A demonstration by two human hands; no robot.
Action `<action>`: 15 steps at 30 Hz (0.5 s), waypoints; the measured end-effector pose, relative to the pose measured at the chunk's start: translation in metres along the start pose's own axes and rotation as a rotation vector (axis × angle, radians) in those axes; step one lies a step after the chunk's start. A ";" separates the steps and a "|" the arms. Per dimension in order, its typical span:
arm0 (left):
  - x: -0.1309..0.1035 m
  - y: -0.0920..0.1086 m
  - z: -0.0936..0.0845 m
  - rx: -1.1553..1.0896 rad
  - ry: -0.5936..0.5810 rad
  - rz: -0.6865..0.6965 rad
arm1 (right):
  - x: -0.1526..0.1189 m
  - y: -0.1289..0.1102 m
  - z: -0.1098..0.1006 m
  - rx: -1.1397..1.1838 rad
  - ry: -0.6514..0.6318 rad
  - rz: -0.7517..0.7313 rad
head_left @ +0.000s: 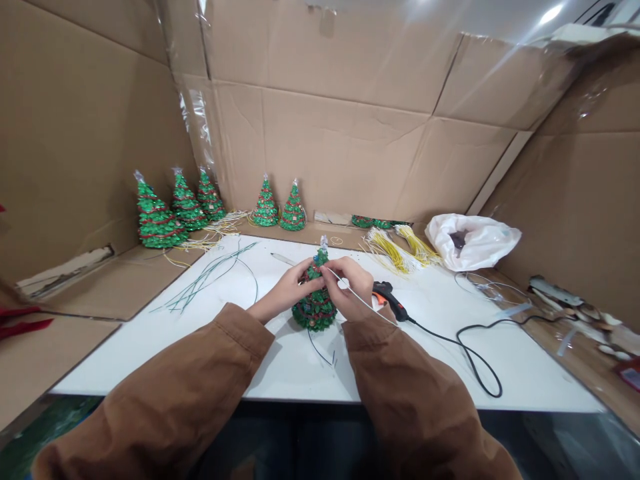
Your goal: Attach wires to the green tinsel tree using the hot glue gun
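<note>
A small green Christmas tree (316,312) with red garland and a pale star on top stands upright on the white board (280,373) in front of me. My left hand (290,287) is wrapped round the tree's upper left side. On the other side, my right hand (353,287) pinches a thin white wire (363,300) near the upper part of the tree. The wire's loose length runs down to the right over that hand. A short dark wire (319,348) lies at the tree's base. Just right of my right hand is a black-and-orange glue gun (393,301).
Several finished-looking trees (160,217) stand at the back left, two more (293,208) at the back. Green wires (210,277) lie on the left. Yellow-white wire bundles (390,250) and a white plastic bag (475,240) sit back right. A black cord (463,343) loops at right; cardboard walls surround.
</note>
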State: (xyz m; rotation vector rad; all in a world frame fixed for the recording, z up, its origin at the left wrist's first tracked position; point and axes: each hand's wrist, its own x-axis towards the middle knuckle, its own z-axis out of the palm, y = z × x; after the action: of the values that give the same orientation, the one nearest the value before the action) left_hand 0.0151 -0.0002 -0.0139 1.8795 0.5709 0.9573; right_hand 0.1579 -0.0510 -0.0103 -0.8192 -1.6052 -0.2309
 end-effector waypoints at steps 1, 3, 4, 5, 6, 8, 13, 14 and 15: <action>0.000 0.000 0.000 -0.009 0.003 0.001 | -0.001 0.000 0.000 0.019 -0.004 0.009; 0.000 0.000 0.000 -0.032 -0.006 0.009 | -0.002 -0.001 0.001 0.067 0.007 0.046; 0.000 -0.001 0.000 -0.036 -0.012 0.011 | -0.004 -0.002 0.002 0.103 0.016 0.078; 0.000 -0.001 0.000 -0.035 -0.016 0.011 | -0.005 -0.002 0.002 0.147 0.026 0.119; 0.000 -0.001 0.000 -0.032 -0.017 0.005 | -0.006 -0.002 0.003 0.192 0.037 0.168; 0.000 -0.001 0.001 -0.030 -0.017 -0.015 | -0.009 -0.001 0.006 0.263 0.068 0.273; -0.001 0.003 0.001 -0.075 -0.011 -0.034 | -0.011 0.000 0.014 0.364 0.133 0.413; -0.001 0.003 0.001 -0.077 -0.009 -0.033 | -0.011 0.000 0.014 0.382 0.123 0.408; 0.000 0.002 0.001 -0.078 -0.008 -0.029 | -0.011 0.000 0.014 0.395 0.107 0.392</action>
State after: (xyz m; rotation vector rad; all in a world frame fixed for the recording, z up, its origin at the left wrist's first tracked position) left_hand 0.0157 -0.0019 -0.0126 1.8008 0.5473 0.9398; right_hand 0.1470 -0.0473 -0.0236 -0.7766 -1.3000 0.3093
